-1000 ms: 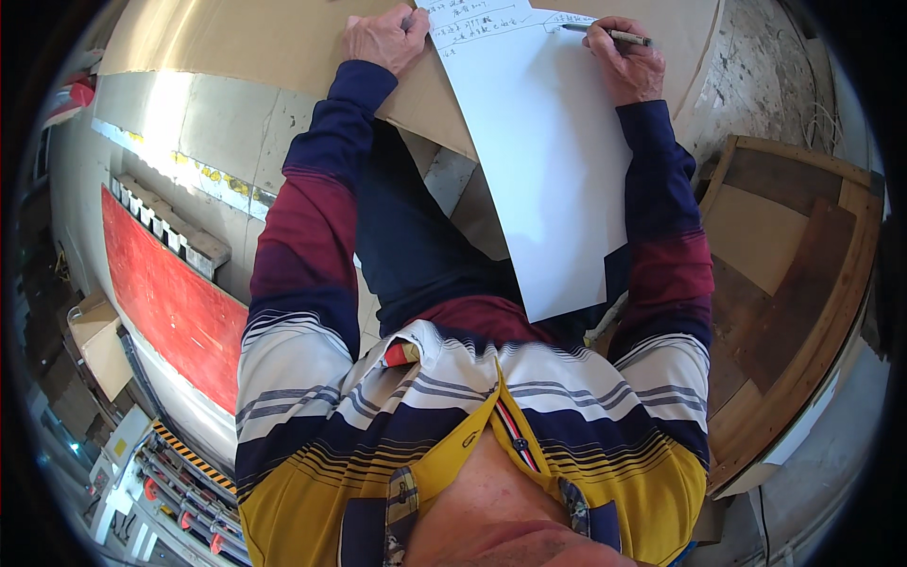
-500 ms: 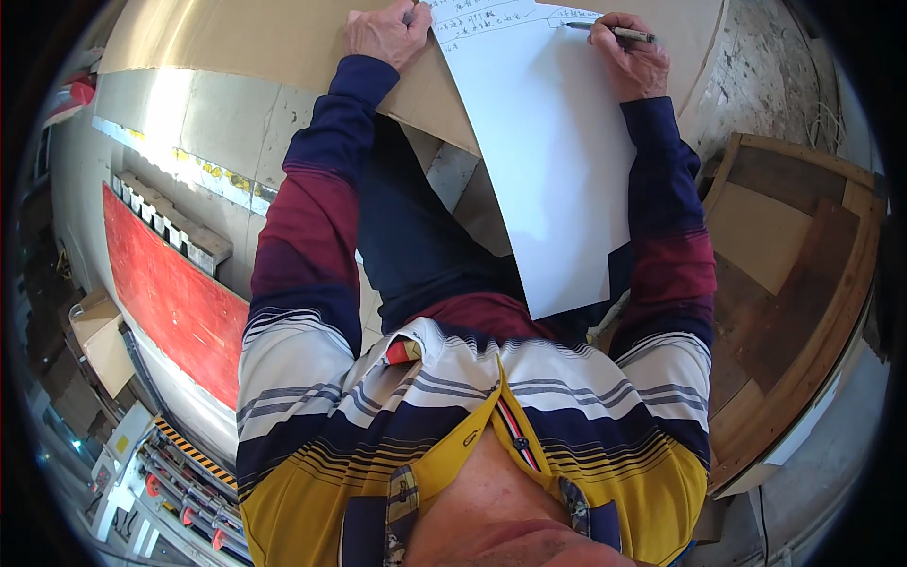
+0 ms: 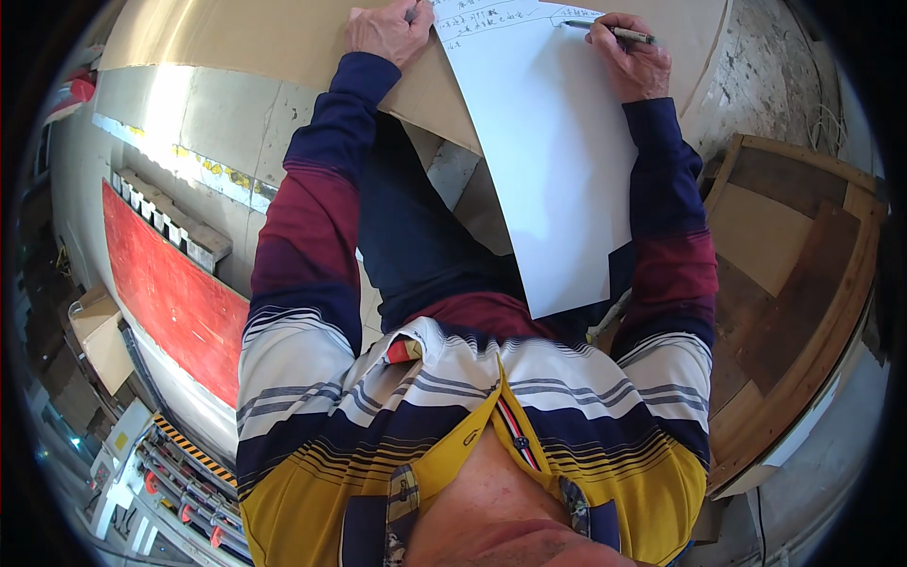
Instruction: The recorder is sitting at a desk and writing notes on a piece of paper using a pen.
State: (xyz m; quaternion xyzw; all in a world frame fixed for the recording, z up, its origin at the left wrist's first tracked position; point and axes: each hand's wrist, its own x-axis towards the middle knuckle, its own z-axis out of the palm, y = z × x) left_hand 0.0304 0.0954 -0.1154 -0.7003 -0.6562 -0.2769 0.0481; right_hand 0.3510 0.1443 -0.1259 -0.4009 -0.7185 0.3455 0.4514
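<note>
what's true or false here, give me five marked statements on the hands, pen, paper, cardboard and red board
The right hand holds a slim dark pen. True.
The left hand lies flat, fingers spread. False: its fingers are curled.
The large white paper sheet overhangs the edge of the flat brown cardboard. True.
Handwriting fills the sheet's near end. False: it is at the far end.
The rectangular red board is at the picture's left. True.
</note>
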